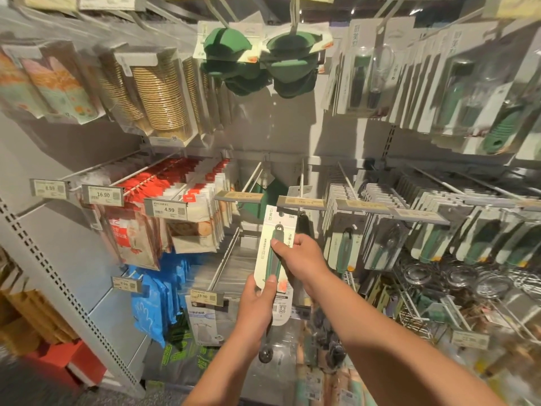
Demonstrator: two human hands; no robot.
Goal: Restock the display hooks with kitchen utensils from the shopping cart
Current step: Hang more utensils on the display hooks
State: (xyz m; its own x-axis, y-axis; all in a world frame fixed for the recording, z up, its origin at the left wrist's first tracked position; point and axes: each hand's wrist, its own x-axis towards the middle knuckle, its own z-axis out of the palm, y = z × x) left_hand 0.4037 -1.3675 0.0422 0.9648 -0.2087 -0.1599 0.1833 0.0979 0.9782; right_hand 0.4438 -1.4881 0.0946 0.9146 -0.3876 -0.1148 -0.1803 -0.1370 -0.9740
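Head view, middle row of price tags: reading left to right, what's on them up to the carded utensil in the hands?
8.99 tag → 16.90 tag → 4.99 tag → blank grey tag → carded utensil, held by the left hand and right hand.

We see a grey perforated metal shelving upright [63, 284] at 8 o'clock, pale back panel [281, 136] at 12.

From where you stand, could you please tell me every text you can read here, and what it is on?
"16.90": price tag
"4.99": tag
"19.90": lower tag
"304": utensil card, gripped by left hand and right hand
"35": cup pack
Leftmost tag: probably "8.99", blurred.
All other print is too blurred to read.
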